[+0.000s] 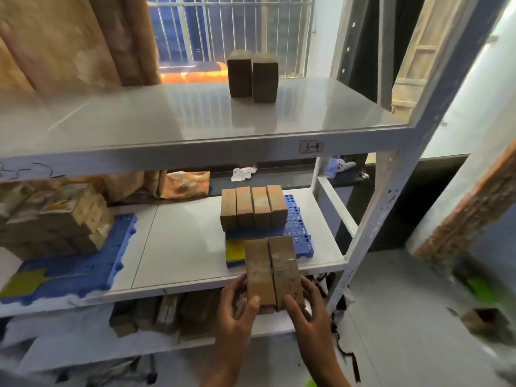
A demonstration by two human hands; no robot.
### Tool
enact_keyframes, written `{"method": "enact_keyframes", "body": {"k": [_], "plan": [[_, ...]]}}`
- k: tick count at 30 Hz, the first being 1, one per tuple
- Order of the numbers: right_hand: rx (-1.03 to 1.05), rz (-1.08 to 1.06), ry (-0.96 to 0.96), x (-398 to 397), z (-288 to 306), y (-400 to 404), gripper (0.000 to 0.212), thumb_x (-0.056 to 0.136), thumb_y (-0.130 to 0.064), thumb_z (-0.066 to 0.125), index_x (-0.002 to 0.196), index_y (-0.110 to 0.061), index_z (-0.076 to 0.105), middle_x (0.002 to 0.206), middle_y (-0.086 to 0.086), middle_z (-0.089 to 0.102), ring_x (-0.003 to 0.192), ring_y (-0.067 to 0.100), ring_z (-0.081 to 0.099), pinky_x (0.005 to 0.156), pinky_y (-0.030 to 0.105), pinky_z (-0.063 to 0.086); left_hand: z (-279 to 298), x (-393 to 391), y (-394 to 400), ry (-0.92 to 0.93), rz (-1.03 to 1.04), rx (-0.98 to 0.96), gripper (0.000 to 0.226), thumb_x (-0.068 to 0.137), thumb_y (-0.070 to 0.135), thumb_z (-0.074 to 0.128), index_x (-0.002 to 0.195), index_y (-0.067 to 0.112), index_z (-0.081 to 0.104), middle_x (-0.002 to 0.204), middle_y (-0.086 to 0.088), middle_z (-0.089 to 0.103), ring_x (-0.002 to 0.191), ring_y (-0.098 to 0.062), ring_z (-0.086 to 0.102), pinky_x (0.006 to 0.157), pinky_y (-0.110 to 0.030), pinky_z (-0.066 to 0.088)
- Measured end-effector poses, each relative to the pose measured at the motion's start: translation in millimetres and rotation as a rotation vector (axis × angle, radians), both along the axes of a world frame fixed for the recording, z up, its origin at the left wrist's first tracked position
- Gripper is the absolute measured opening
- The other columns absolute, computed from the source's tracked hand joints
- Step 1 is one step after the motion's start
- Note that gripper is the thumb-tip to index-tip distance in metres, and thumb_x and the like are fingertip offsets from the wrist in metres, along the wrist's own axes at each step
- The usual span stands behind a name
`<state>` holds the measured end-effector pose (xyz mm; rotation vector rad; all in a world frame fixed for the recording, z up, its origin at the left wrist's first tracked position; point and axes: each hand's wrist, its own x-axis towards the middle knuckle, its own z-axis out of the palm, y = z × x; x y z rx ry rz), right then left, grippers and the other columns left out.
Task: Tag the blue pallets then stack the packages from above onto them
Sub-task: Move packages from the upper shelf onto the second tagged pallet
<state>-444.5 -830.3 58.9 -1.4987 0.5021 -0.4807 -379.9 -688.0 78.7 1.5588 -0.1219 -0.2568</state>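
Two brown packages (275,270) being held side by side, left hand (237,305) and right hand (307,305) gripping near ends, fingers curled round sides, hovering over front edge of middle shelf (190,241). Four packages (252,208) sitting on right blue pallet (298,227), yellow tag (235,250) at front-left corner. Two packages (252,76) standing on top shelf (167,115).

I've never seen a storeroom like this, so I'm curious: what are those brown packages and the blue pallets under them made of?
The brown packages look like matte cardboard or paper-wrapped blocks: dull tan faces, square edges; contents unseen. The blue pallet looks like moulded plastic: even colour, slight sheen, a grid of holes. The shelf seems glossy painted metal, since it mirrors light.
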Motion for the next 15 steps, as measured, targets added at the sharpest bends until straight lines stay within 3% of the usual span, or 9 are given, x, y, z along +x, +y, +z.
{"method": "enact_keyframes", "body": {"k": [4,6,9,13,15], "plan": [[0.001,-0.046,0.046,34,-9,-9,0.064,0.073,-0.080,0.069,0.130,-0.055,0.055,0.126,-0.025,0.068,0.115,-0.002,0.066,0.091,0.023,0.054,-6,32,-13,0.037,-0.016,0.017,0.046,0.083,0.059,0.069,0.126,0.060,0.053,0.133,0.020,0.060,0.123,-0.008,0.060,0.103,-0.040,0.054],[0.034,-0.082,0.055,49,-13,-11,0.060,0.076,-0.073,0.071,0.131,-0.053,0.058,0.125,-0.023,0.069,0.115,-0.001,0.067,0.090,0.023,0.057,-10,46,-18,0.050,-0.026,0.021,0.044,0.086,0.057,0.072,0.125,0.059,0.053,0.131,0.020,0.061,0.121,-0.008,0.061,0.102,-0.040,0.055],[0.120,-0.131,0.072,63,-16,-14,0.062,0.079,-0.063,0.072,0.137,-0.043,0.059,0.128,-0.012,0.071,0.118,0.010,0.069,0.096,0.035,0.059,-16,63,-25,0.086,-0.064,0.012,0.053,0.082,0.057,0.073,0.131,0.051,0.053,0.131,0.017,0.063,0.121,-0.009,0.061,0.103,-0.043,0.054],[0.238,-0.201,0.076,77,-19,-24,0.056,0.086,-0.048,0.079,0.137,-0.032,0.063,0.123,-0.004,0.075,0.113,0.016,0.072,0.089,0.037,0.063,-24,82,-33,0.148,-0.078,-0.027,0.058,0.078,0.061,0.071,0.132,0.049,0.055,0.129,0.013,0.065,0.120,-0.011,0.063,0.103,-0.045,0.055],[0.329,-0.247,0.083,87,-21,-30,0.049,0.090,-0.041,0.075,0.136,-0.028,0.065,0.123,0.001,0.075,0.113,0.021,0.072,0.091,0.046,0.062,-27,88,-37,0.222,-0.058,-0.075,0.060,0.074,0.065,0.073,0.130,0.051,0.056,0.129,0.010,0.067,0.119,-0.015,0.065,0.103,-0.045,0.056]]}}
